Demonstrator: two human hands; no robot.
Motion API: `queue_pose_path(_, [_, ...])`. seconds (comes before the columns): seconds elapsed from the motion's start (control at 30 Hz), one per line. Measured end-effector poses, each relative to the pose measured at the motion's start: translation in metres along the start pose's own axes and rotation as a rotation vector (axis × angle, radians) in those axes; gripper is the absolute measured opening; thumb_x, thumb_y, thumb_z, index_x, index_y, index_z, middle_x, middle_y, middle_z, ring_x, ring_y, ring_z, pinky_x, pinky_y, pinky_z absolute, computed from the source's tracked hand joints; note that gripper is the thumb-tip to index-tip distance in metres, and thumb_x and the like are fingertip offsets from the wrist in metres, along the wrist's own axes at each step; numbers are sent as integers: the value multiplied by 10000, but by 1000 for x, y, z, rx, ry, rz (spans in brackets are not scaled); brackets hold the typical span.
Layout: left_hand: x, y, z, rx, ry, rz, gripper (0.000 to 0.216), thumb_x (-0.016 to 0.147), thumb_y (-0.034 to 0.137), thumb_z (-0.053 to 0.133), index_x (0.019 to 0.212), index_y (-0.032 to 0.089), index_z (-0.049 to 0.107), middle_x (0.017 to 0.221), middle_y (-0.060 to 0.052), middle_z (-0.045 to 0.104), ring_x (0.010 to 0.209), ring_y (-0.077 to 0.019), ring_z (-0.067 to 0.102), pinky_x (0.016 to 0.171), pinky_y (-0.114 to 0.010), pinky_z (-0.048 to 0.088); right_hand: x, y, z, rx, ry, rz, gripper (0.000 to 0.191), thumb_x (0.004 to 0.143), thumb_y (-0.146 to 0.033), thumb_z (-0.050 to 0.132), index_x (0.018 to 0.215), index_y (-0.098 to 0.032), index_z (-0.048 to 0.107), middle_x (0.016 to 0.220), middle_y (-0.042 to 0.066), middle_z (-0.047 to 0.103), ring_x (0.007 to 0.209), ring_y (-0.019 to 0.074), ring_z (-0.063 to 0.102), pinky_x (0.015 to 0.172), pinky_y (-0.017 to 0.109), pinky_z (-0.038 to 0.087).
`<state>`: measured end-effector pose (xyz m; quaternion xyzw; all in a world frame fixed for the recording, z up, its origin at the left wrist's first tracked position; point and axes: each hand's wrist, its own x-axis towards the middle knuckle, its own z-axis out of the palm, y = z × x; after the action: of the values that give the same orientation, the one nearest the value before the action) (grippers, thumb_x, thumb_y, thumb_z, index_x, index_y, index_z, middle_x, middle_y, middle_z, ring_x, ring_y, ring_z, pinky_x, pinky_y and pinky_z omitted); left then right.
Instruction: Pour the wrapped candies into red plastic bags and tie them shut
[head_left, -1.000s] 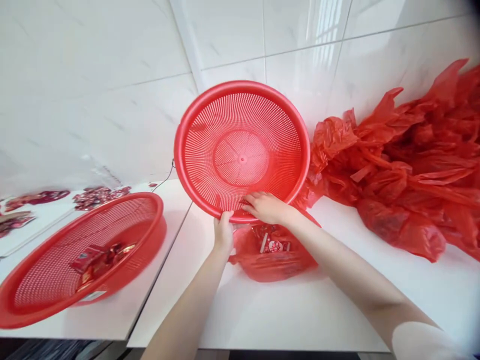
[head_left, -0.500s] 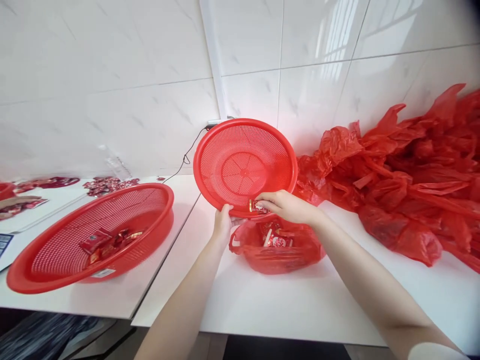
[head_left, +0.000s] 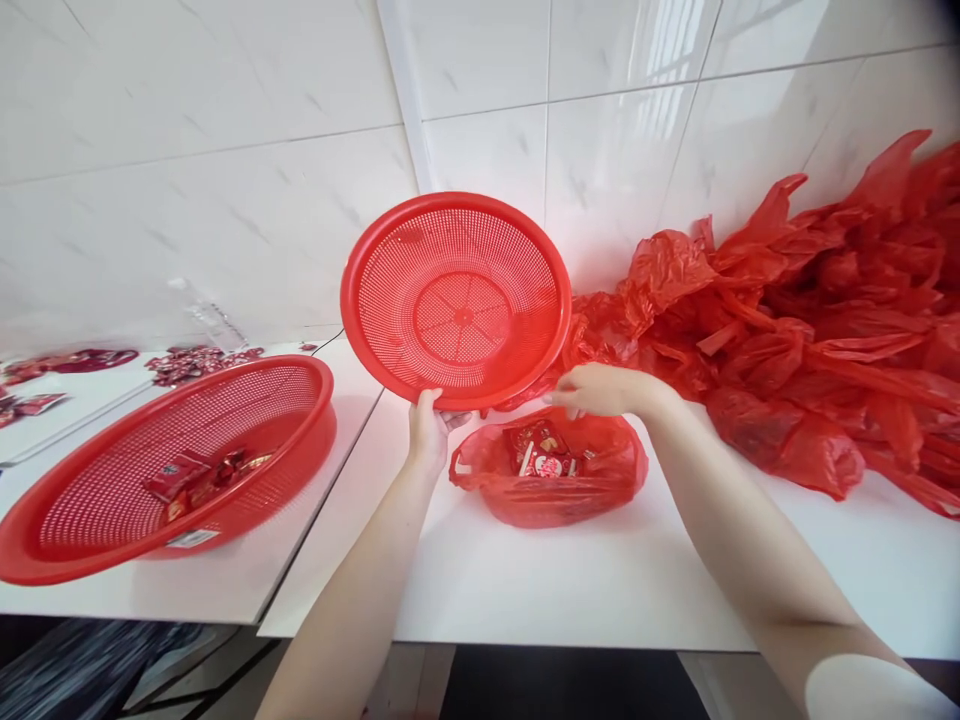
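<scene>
Sitting open on the table (head_left: pixel 525 590), the bag (head_left: pixel 555 507) of packets (head_left: pixel 546 452) looks thin and slippery, best gathered at its mouth. The left hand (head_left: pixel 430 432) grips the tilted basket (head_left: pixel 461 315) by its lower rim; the right hand (head_left: pixel 600 389) hovers over the bag's far edge, fingers curled, whether holding anything I cannot tell. Just beyond, the basket seems light and stiff, surest by the rim.

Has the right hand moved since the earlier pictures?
Yes. Judged against the table seam, the right hand has moved rightward, out of the held basket.
</scene>
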<state>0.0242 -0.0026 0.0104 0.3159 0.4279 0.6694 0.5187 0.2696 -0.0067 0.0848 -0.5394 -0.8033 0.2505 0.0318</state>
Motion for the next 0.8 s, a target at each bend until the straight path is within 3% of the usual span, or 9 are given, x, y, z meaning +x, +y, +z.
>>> queue_pose_path(0.1, [0, 1, 0, -79, -35, -2, 179, 706, 296, 577, 827, 166, 565, 703, -9, 671, 521, -121, 608, 500, -222, 496, 4, 12, -5, 272, 189, 27, 433, 909, -522, 496, 1029, -139, 660, 1059, 163, 712, 893, 269, 695, 802, 381, 529])
queue_pose_path(0.2, [-1, 5, -2, -122, -77, -7, 221, 706, 299, 597, 885, 169, 587, 760, -6, 689, 525, -112, 609, 476, -206, 468, 9, 13, -2, 733, 172, -150, 314, 917, -410, 529, 1110, -181, 621, 1221, 123, 663, 926, 217, 705, 827, 358, 563])
queue_pose_path(0.3, [-3, 11, -3, -143, -175, 6, 283, 716, 373, 616, 921, 179, 601, 832, -19, 699, 599, -133, 654, 496, -214, 476, 9, 3, 1, 1069, 156, -309, 224, 886, -337, 592, 1059, -199, 627, 1140, 81, 702, 878, 171, 715, 838, 339, 578])
queue_pose_path(0.4, [-2, 16, -5, -106, -228, 65, 419, 727, 519, 589, 991, 194, 594, 861, -50, 699, 661, -174, 684, 532, -236, 484, 3, -10, -1, 1249, 326, -339, 220, 860, -357, 634, 1022, -211, 606, 1045, 49, 724, 831, 154, 717, 827, 342, 587])
queue_pose_path(0.47, [3, 19, -10, -68, -84, 168, 464, 747, 542, 565, 1082, 221, 552, 881, -51, 701, 606, -153, 663, 529, -228, 462, -2, -14, -3, 1289, 436, -321, 217, 857, -391, 638, 979, -218, 589, 1022, 31, 723, 833, 153, 716, 831, 349, 586])
queue_pose_path(0.63, [29, 28, -41, -71, 456, 332, 377, 806, 412, 473, 1153, 266, 452, 1153, -76, 661, 603, -77, 604, 551, -188, 428, -6, -14, -7, 1288, 570, -274, 231, 859, -431, 631, 935, -220, 575, 1005, 30, 722, 898, 179, 713, 867, 383, 572])
queue_pose_path(0.7, [37, 30, -52, -18, 537, 348, 368, 746, 300, 514, 1109, 275, 456, 1141, -40, 651, 589, -48, 573, 562, -167, 419, -6, -13, -8, 1313, 576, -256, 216, 873, -422, 615, 935, -217, 584, 1004, 45, 726, 918, 192, 713, 880, 392, 565])
queue_pose_path(0.8, [43, 26, -57, 37, 532, 349, 271, 704, 237, 498, 973, 233, 468, 962, -2, 653, 490, -24, 477, 484, -146, 343, -6, -14, -12, 1383, 530, -227, 180, 907, -381, 575, 929, -206, 612, 1002, 73, 731, 939, 205, 715, 912, 391, 550])
